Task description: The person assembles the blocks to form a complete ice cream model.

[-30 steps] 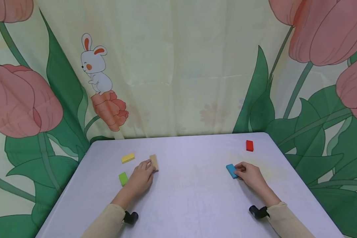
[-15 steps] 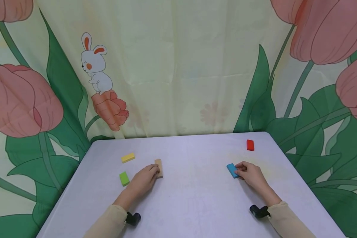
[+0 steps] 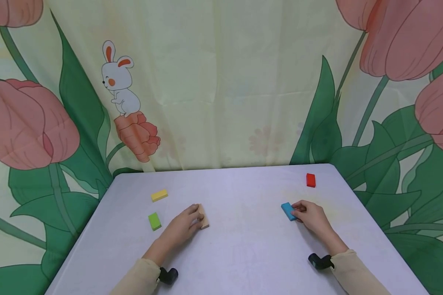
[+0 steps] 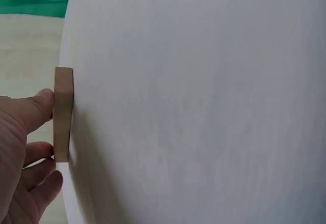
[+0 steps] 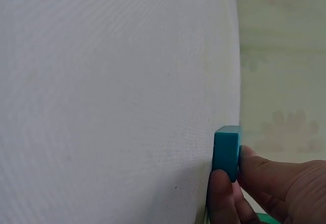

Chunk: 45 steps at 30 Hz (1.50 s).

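Observation:
My left hand (image 3: 186, 224) holds a plain wooden block (image 3: 204, 219) on the table, left of the middle. In the left wrist view the thumb and a fingertip touch the wooden block (image 4: 63, 114) along one side; part of the grip is hidden. On the right, a blue block (image 3: 287, 210) lies with its near edge in the pinch of my right hand (image 3: 311, 217). The right wrist view has the thumb on one side of the blue block (image 5: 225, 152) and a finger at its lower end.
A yellow block (image 3: 159, 195) and a green block (image 3: 154, 221) lie left of the left hand. Farther back on the right is a red block (image 3: 310, 180). The white-covered table (image 3: 243, 254) ends at a curtain (image 3: 240, 102) printed with tulips.
My left hand and the wooden block have moved right and a little nearer, and the block has turned slightly. The right hand and blue block have stayed put.

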Motion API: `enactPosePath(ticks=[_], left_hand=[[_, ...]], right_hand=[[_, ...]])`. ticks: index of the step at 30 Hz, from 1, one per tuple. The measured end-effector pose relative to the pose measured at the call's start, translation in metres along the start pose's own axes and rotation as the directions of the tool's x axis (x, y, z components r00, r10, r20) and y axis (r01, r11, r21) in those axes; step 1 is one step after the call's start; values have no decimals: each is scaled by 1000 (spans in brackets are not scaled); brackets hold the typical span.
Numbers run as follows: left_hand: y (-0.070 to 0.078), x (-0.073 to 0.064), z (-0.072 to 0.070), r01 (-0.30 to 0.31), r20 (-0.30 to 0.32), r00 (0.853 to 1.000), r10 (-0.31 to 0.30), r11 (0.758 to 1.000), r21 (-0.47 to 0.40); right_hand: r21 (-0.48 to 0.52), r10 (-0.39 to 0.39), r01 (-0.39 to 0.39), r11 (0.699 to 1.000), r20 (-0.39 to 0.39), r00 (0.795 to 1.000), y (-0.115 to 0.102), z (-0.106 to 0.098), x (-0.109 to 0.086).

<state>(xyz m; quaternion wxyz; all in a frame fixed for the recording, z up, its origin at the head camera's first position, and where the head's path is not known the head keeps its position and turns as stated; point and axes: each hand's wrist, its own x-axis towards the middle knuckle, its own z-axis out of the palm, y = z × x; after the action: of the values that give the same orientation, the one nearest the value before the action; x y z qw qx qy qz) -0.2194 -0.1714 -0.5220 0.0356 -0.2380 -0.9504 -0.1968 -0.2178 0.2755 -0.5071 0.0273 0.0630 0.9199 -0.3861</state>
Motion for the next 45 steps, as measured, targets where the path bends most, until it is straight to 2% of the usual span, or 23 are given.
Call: enactPosePath(ticks=[4, 11, 18, 26, 38, 45], left_hand=[[4, 0, 3, -3, 43, 999, 5, 999, -38], [17, -1, 6, -73, 54, 996, 74, 997, -16], [31, 1, 13, -78, 116, 990, 85, 995, -63], [46, 5, 15, -133, 128, 982, 139, 990, -53], [65, 8, 20, -124, 168, 977, 130, 991, -45], [69, 2, 20, -140, 149, 978, 145, 989, -42]], right_hand=[[1, 1, -1, 1000, -14, 1000, 1, -1, 0], [16, 21, -20, 1000, -41, 999, 3, -2, -2], [5, 8, -8, 1000, -59, 998, 4, -1, -1], [-10, -11, 10, 1000, -77, 997, 4, -1, 1], [-31, -22, 19, 999, -89, 996, -1, 5, 6], [-3, -21, 21, 1000, -69, 997, -10, 15, 10]])
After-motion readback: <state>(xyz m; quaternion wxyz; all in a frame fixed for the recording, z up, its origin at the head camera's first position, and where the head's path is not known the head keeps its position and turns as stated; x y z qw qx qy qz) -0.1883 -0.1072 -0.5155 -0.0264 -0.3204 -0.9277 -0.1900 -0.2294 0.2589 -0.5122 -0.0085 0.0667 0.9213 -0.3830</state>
